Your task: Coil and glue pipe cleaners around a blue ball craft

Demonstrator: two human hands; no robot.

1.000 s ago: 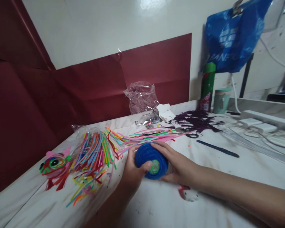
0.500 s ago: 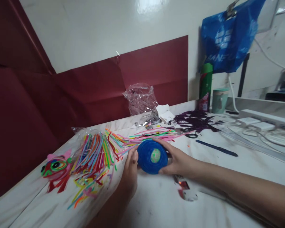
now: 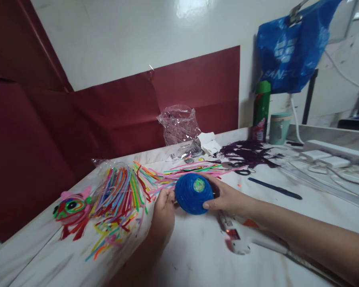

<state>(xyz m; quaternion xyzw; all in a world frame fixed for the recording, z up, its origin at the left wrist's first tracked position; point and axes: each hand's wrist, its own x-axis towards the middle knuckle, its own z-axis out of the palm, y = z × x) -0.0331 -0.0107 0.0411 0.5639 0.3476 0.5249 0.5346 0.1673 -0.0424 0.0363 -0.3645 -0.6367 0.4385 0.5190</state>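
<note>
A blue ball wound from fuzzy wire (image 3: 193, 193), with a green spot on top, is held just above the white table (image 3: 197, 255). My right hand (image 3: 227, 198) grips its right side, thumb under it and fingers round the back. My left hand (image 3: 164, 211) touches its left edge with the fingertips curled against it. To the left of my hands lies a heap of coloured fuzzy wires (image 3: 122, 191).
A white glue gun (image 3: 237, 238) lies under my right forearm. A pink and red wire figure (image 3: 71, 209) sits at the far left. Further back are a clear plastic bag (image 3: 179, 124), purple wires (image 3: 248, 151), a blue pen (image 3: 273, 188), a green can (image 3: 261, 109), a cup (image 3: 279, 126) and a power strip (image 3: 332, 153).
The blue ball has been raised a little and turned, so its green spot moved from facing me to the top. My left thumb came off the spot. The glue gun shows more.
</note>
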